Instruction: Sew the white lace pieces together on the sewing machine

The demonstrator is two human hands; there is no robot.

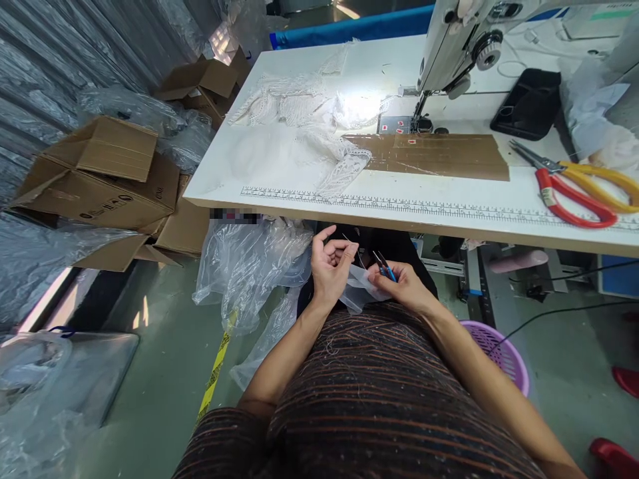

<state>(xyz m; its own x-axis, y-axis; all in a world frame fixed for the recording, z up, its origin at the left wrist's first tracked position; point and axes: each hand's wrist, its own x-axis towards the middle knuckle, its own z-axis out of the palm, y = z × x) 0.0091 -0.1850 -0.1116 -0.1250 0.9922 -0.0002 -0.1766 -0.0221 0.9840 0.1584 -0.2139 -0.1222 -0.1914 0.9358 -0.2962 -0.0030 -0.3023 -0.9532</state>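
Just below the table's front edge, my left hand (328,266) is closed, thumb and forefinger pinched together. A thin strand (361,258) shows beside those fingertips; whether it is held there I cannot tell. To its right, my right hand (403,285) grips small blue-handled thread snips (387,270), their metal tips pointing up and to the left. Thin translucent plastic (355,293) lies between the hands over my lap, touching the right fingers. White lace fabric (344,163) rests on the table above, apart from both hands.
On the white table (279,185) stands a sewing machine (449,46), with a brown cardboard strip (444,156) before it. Red-and-yellow-handled pliers (574,183) and a black tray (529,103) lie right. Cardboard boxes (100,176) and plastic bags (249,266) are left, a purple basket (516,372) below right.
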